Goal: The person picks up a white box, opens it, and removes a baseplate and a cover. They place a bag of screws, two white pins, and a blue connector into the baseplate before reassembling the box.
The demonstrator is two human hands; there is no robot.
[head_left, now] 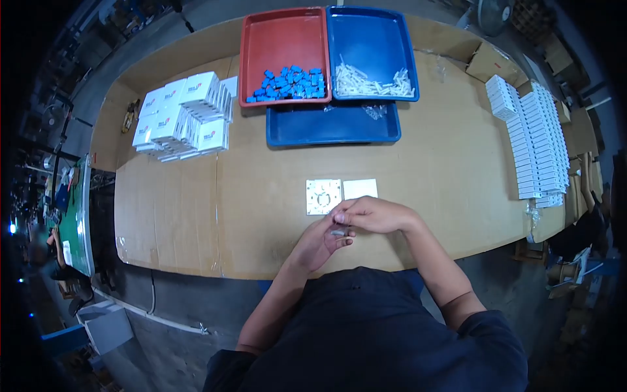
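My left hand (319,243) and my right hand (372,215) meet at the near edge of the cardboard-covered table (196,215). Together they pinch a small whitish part (339,232) between the fingertips; its shape is too small to tell. Just beyond the hands lie a white square plate with a round hole (323,196) and a plain white square piece (360,189), side by side and flat on the table.
At the back stand a red tray (284,32) with several blue parts (289,83), a blue tray (372,39) with white parts (369,83), and another blue tray (333,127). White boxes (185,116) are piled left; rows of white boxes (532,140) line the right.
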